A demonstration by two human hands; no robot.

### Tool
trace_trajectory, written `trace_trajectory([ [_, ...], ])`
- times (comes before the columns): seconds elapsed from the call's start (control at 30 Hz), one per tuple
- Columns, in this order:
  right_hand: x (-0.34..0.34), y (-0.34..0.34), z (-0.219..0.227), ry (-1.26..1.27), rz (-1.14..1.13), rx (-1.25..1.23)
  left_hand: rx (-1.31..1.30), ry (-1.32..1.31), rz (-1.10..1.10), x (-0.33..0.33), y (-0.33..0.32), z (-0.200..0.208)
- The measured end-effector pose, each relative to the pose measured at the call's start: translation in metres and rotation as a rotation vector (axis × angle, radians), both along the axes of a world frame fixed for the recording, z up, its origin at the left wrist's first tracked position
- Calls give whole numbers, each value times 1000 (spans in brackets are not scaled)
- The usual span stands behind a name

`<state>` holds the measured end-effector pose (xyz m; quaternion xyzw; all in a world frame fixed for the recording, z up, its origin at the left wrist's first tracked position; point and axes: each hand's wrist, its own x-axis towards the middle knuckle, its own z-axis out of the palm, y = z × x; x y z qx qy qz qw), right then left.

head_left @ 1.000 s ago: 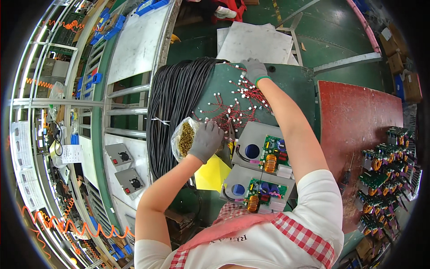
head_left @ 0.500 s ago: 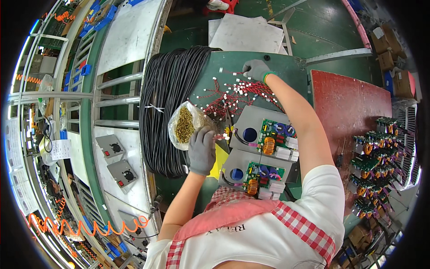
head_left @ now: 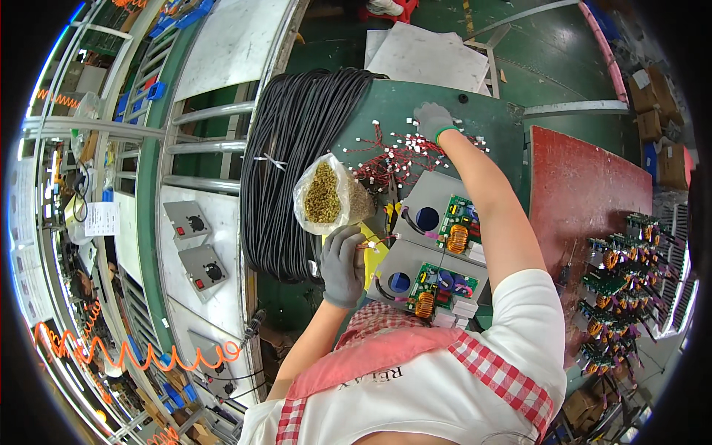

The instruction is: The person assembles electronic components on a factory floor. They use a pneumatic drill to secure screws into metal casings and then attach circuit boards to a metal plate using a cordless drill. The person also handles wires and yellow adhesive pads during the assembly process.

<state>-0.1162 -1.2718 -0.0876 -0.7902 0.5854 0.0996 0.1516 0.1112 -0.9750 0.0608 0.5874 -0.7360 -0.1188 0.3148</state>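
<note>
My left hand (head_left: 343, 265), in a grey glove, is closed on a short red-and-black wire lead (head_left: 380, 241) with small white connectors. It is just below an open clear bag (head_left: 347, 199) full of small brass-coloured pieces (head_left: 323, 194). My right hand (head_left: 434, 121), also gloved, is at the far edge of a loose pile of similar wire leads (head_left: 397, 159); its fingertips are blurred, so its grip is unclear. Between the hands lie yellow-handled pliers (head_left: 391, 211). Nearer me are two grey metal plates (head_left: 437, 191) carrying green circuit boards (head_left: 443, 285) with copper coils.
A thick coil of black cable (head_left: 285, 178) lies left of the bag. Further left, grey boxes with fans (head_left: 200, 267) rest on a white bench. On the right, a red board (head_left: 586, 185) adjoins stacked circuit boards (head_left: 619, 282). A yellow sheet (head_left: 377, 259) lies beside my left hand.
The whole view has shifted. My left hand has drawn back toward me from the bag, still with the wire lead. My right hand has come down over the pile; a lead once beside it no longer shows there.
</note>
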Motion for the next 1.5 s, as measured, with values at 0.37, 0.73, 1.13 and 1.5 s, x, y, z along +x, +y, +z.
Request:
trace_trajectory([
  [0.37, -26, 39, 66, -674, -111, -131, 238, 375, 256, 25, 44, -2],
  [0.73, -34, 112, 160, -1331, -526, -441, 516, 1020, 167, 21, 57, -20],
  [1.13, -20, 205, 152, -20, 371, 2, 509, 1003, 165, 48, 102, -42],
  [1.5, 9, 229, 128, 515, 361, 188, 588, 1095, 191, 63, 104, -52],
])
